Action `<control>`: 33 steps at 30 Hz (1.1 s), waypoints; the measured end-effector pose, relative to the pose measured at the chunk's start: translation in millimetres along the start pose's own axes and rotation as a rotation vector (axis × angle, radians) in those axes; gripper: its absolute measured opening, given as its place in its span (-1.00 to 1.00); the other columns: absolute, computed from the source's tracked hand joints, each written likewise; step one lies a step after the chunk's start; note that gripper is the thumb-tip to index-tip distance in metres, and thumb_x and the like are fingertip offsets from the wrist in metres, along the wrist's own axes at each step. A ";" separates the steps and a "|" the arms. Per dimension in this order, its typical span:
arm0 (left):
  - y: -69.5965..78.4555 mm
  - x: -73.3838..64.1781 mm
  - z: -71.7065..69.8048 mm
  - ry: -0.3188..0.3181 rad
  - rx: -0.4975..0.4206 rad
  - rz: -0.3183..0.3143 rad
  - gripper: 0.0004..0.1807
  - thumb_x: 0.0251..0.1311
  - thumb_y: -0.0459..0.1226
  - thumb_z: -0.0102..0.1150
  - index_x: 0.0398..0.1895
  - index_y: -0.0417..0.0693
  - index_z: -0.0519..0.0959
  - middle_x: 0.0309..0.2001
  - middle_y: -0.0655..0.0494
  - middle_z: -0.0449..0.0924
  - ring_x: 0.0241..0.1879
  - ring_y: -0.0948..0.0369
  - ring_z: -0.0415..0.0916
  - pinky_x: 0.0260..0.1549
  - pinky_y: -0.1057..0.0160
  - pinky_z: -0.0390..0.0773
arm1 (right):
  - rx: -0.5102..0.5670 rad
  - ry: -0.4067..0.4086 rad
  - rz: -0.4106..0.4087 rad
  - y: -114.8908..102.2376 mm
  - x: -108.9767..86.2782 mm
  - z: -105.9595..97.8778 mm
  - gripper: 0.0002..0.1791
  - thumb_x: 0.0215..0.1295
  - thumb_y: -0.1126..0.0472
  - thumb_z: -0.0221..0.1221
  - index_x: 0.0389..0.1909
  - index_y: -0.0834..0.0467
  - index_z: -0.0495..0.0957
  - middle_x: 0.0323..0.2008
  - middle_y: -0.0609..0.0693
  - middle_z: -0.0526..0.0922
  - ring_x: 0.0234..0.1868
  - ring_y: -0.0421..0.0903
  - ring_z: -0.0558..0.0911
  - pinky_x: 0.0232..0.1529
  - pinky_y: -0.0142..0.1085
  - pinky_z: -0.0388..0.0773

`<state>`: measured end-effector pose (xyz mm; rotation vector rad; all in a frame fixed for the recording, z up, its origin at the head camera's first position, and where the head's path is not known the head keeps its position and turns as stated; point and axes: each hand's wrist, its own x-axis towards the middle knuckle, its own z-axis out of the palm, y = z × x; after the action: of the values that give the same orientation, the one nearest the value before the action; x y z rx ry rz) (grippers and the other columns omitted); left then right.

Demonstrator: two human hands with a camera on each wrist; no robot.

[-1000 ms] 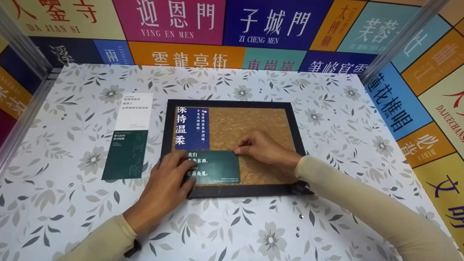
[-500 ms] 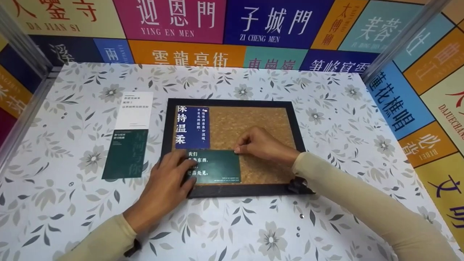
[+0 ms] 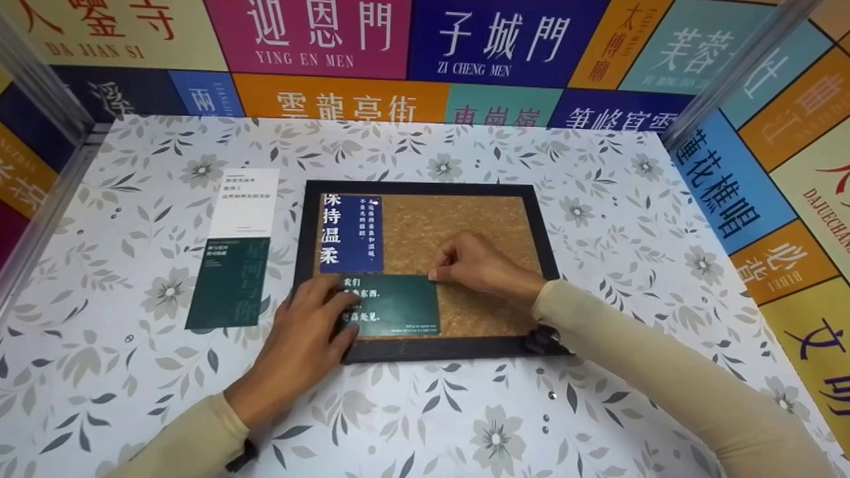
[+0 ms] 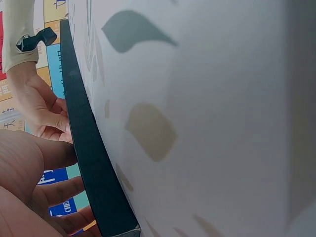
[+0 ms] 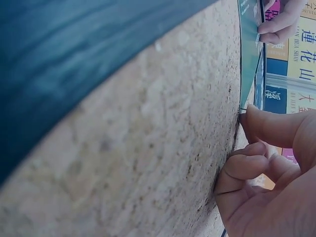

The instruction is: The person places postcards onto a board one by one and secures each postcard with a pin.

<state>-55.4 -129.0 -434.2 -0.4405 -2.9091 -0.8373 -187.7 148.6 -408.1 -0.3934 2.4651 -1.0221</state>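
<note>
A corkboard (image 3: 458,219) in a black frame lies on the table. On it, a dark blue card (image 3: 352,242) fills the upper left, a small pin head (image 3: 376,202) at its top right corner. Below lies a green card (image 3: 405,305) with white lettering. My left hand (image 3: 312,318) rests on that card's left end and the frame edge, fingers spread. At the card's top right corner, my right hand (image 3: 475,265) pinches a pin between thumb and forefinger; a thin shaft (image 5: 243,108) shows at the thumb in the right wrist view. The fingers hide its head.
Left of the board lie a white card (image 3: 244,206) and a dark green card (image 3: 229,285), end to end. Small shiny bits (image 3: 552,395) lie on the flowered tablecloth (image 3: 398,425) at the front right. A colourful lettered panel (image 3: 332,40) stands behind.
</note>
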 end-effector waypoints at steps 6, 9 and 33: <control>1.5 0.5 -1.2 0.002 0.003 0.005 -0.57 0.36 -0.31 0.51 0.27 -0.12 0.73 0.45 -0.09 0.47 0.51 -0.09 0.34 0.37 -0.48 0.38 | -0.014 0.013 -0.001 -1.1 -2.0 -0.8 -0.91 0.37 0.31 0.47 -0.37 0.16 0.81 -0.46 -0.11 0.73 -0.46 -0.24 0.47 -0.43 -0.39 0.34; 2.3 0.6 -2.1 0.003 0.003 0.010 -0.57 0.36 -0.31 0.51 0.28 -0.12 0.72 0.44 -0.09 0.47 0.50 -0.09 0.34 0.36 -0.48 0.38 | -0.010 0.020 -0.006 -1.6 -3.5 -1.0 -0.89 0.36 0.32 0.47 -0.38 0.17 0.80 -0.45 -0.10 0.74 -0.46 -0.24 0.48 -0.43 -0.40 0.35; 0.6 -0.9 -1.0 0.017 -0.010 0.029 -0.61 0.38 -0.31 0.47 0.24 -0.15 0.74 0.42 -0.10 0.50 0.47 -0.11 0.36 0.29 -0.49 0.42 | -0.259 0.051 -0.352 11.3 -9.1 7.1 -0.95 0.49 0.27 0.39 -0.23 0.10 0.78 -0.25 -0.05 0.71 -0.14 -0.08 0.61 -0.06 -0.14 0.61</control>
<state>-54.3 -129.2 -433.1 -0.4730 -2.8764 -0.8483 -177.4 155.9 -418.1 -0.9212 2.6400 -0.8479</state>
